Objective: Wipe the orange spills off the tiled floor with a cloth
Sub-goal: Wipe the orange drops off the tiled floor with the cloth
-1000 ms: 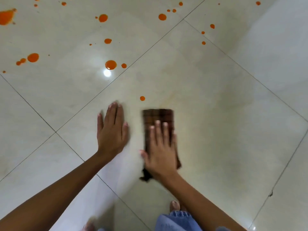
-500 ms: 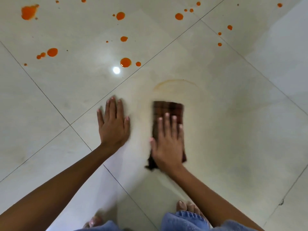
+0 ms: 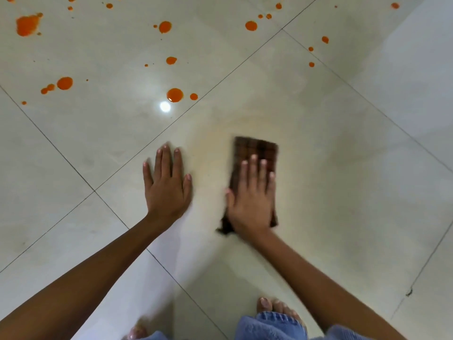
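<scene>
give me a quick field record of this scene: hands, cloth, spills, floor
left hand: flat on the floor, holding nothing
right hand: palm down on the cloth, fingers spread over it
cloth: dark brown, folded, flat on the floor
spills: orange drops scattered beyond the hands, largest patch far left
floor: pale glossy tiles, faint yellowish smear around the cloth
feet: bare toes at the bottom edge
</scene>
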